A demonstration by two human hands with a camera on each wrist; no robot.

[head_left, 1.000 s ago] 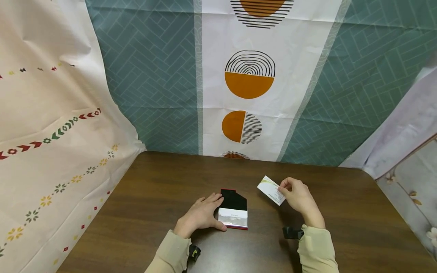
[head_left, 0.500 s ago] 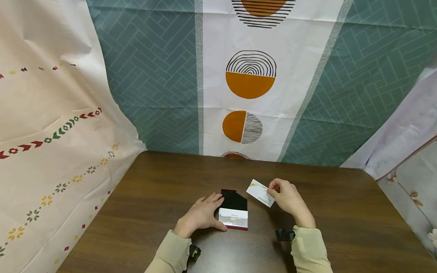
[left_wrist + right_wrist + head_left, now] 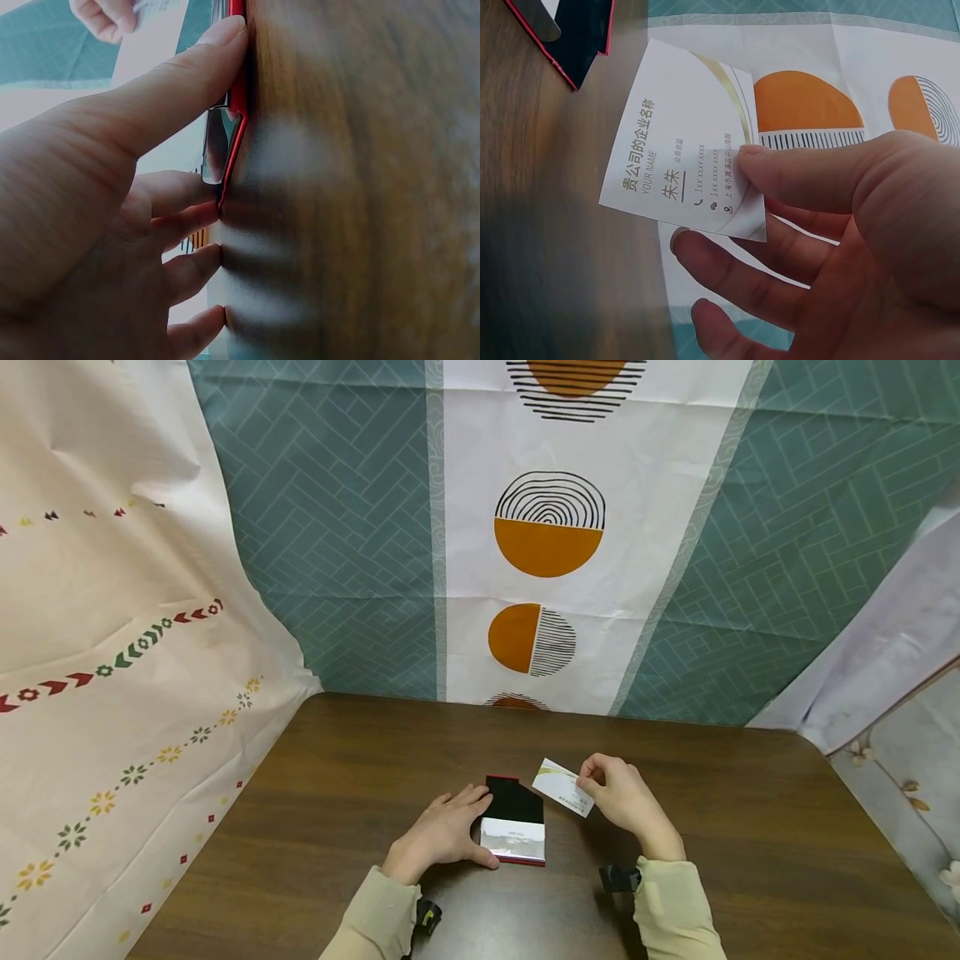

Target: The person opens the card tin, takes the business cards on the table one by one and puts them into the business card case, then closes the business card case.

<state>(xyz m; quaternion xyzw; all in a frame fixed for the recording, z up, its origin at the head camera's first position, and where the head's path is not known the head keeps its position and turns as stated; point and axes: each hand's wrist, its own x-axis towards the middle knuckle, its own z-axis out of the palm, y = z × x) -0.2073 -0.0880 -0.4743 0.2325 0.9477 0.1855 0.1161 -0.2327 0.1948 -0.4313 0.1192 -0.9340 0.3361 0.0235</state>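
Observation:
An opened business card holder (image 3: 512, 810) with a black lining and red edges lies on the table; its near part is shiny silver. My left hand (image 3: 444, 833) rests at its left side with spread fingers. In the left wrist view, the thumb (image 3: 202, 56) touches the red edge and other fingertips reach down to the table. My right hand (image 3: 617, 792) pinches a white business card (image 3: 562, 787) between thumb and fingers. The card is raised, just right of the holder. Printed text and a gold stripe show on it in the right wrist view.
The brown wooden table (image 3: 360, 760) runs back to a patterned cloth (image 3: 360, 568) hanging behind it. A cream cloth (image 3: 135, 652) hangs on the left, and a pale floral one (image 3: 911, 777) on the right. Each wrist wears a black camera band (image 3: 619, 878).
My right hand has moved left with the business card, bringing it close to the holder. My left hand and the holder have stayed in place.

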